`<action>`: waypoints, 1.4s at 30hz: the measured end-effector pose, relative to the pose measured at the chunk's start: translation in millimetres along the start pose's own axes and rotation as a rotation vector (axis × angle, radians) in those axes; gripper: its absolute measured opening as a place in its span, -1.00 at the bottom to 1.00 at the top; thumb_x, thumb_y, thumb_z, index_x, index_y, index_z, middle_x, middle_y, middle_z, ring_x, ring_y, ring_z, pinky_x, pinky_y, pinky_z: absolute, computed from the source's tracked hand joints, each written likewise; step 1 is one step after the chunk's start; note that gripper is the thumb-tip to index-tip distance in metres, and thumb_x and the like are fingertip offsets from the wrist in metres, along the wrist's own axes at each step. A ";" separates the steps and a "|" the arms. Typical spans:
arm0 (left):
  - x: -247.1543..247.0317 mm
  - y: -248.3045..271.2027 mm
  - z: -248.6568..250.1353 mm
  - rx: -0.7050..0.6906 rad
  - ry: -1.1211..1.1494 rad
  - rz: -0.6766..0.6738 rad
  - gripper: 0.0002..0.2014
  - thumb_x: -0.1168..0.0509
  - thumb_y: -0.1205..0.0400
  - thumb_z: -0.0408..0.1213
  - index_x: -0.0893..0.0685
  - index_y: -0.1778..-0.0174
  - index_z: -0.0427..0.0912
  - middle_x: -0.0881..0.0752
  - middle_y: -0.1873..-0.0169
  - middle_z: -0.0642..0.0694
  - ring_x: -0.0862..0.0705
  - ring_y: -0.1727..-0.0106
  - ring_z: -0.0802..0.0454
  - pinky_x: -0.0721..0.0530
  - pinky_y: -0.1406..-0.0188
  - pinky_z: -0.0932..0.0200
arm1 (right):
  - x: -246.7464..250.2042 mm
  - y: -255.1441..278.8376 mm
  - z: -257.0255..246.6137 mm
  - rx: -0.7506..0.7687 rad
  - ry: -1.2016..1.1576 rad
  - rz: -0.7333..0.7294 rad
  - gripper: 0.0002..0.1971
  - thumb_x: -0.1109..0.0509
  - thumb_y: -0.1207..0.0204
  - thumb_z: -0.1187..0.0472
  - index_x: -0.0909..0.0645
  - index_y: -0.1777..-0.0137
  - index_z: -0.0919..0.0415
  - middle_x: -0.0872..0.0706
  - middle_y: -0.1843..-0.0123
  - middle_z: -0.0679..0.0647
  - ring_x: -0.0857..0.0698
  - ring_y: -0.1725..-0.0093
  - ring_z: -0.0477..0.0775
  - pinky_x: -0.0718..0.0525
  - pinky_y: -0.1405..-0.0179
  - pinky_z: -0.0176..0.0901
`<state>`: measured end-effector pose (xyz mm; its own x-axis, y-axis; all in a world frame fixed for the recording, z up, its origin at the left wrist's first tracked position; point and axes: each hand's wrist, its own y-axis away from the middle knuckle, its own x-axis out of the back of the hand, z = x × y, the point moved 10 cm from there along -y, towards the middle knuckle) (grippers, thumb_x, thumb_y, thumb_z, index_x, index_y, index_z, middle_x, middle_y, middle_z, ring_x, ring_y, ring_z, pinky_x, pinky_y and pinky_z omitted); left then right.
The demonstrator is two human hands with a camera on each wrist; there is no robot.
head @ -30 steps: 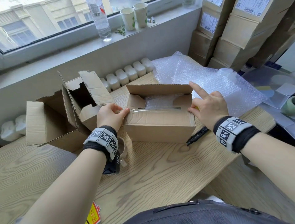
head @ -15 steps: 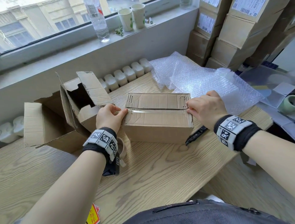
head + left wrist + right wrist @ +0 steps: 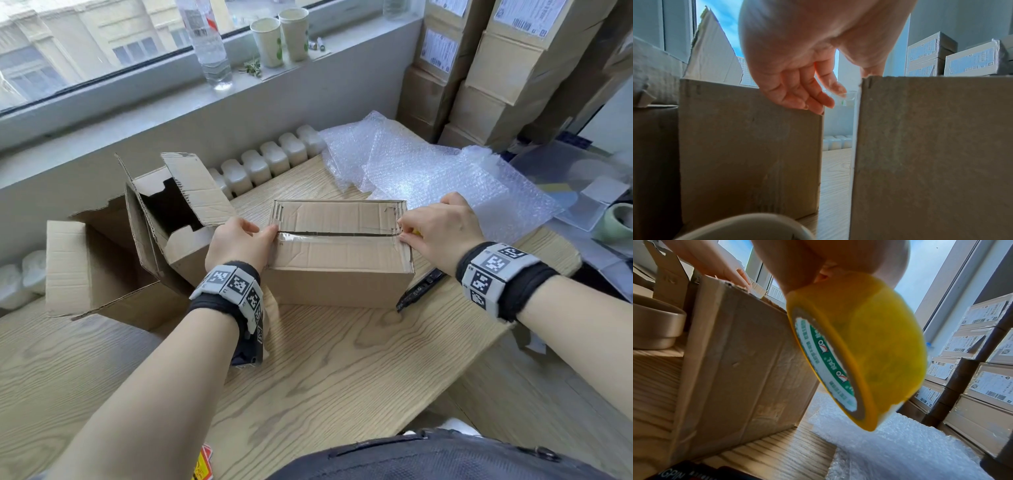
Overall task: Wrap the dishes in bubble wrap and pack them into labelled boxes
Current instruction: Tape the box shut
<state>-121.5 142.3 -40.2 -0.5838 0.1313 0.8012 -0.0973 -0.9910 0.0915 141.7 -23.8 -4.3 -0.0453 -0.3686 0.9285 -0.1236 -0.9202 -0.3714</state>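
Box (image 3: 337, 253) on desk (image 3: 342, 370), both top flaps down. Left hand (image 3: 239, 245) at its left end, fingers loose, thumb on top edge. Right hand (image 3: 440, 233) at right end, wrapped around one yellow tape roll (image 3: 865, 353). Two open boxes (image 3: 144, 240) just left. Bubble wrap (image 3: 428, 178) behind. Two cups (image 3: 281, 39) on sill.

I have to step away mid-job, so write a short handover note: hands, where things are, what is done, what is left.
Left hand presses on the small box's left top edge. Right hand holds the yellow tape roll at the box's right end.
The box stands on the table; bubble wrap lies behind it, a torn open carton to its left.
Done: flaps folded shut.
Left: tape the centre seam; no label shows on this box.
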 end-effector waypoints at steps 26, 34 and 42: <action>-15.2 48.1 41.4 -0.396 -0.205 0.044 -0.59 -0.08 -0.74 -0.17 -0.44 -0.51 -0.15 -0.46 -0.49 -0.06 -0.45 -0.44 -0.05 -0.44 -0.34 0.07 | -6.1 -3.6 6.5 -0.106 -0.044 -0.168 -0.84 -0.44 -0.49 0.05 -0.67 0.19 0.13 -0.78 0.19 -0.05 -0.66 0.21 0.06 -0.18 -0.16 -0.14; -32.1 36.4 36.1 -0.307 -0.198 -0.135 -0.62 -0.11 -0.73 -0.17 -0.39 -0.44 -0.23 -0.52 -0.35 -0.20 -0.52 -0.30 -0.14 -0.50 -0.10 0.03 | -5.3 -2.0 5.9 -0.108 -0.042 -0.160 -0.83 -0.47 -0.47 0.05 -0.62 0.25 0.11 -0.78 0.20 -0.06 -0.64 0.25 0.04 -0.19 -0.13 -0.16; -51.7 39.7 36.8 -0.306 -0.394 -0.242 -0.30 0.00 -0.71 0.13 0.04 -0.67 -0.16 -0.02 -0.65 -0.26 -0.12 -0.64 -0.19 -0.18 -0.56 -0.03 | -7.9 -4.6 12.3 -0.198 -0.134 -0.279 -0.82 -0.41 -0.50 -0.05 -0.52 0.23 -0.04 -0.73 -0.01 -0.14 -0.63 0.01 0.00 -0.15 -0.24 -0.14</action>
<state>-65.6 95.3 -56.2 -0.1755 0.2768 0.9448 -0.4548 -0.8739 0.1716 154.8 -18.2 -10.0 0.1456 -0.1331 0.9804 -0.3028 -0.9494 -0.0839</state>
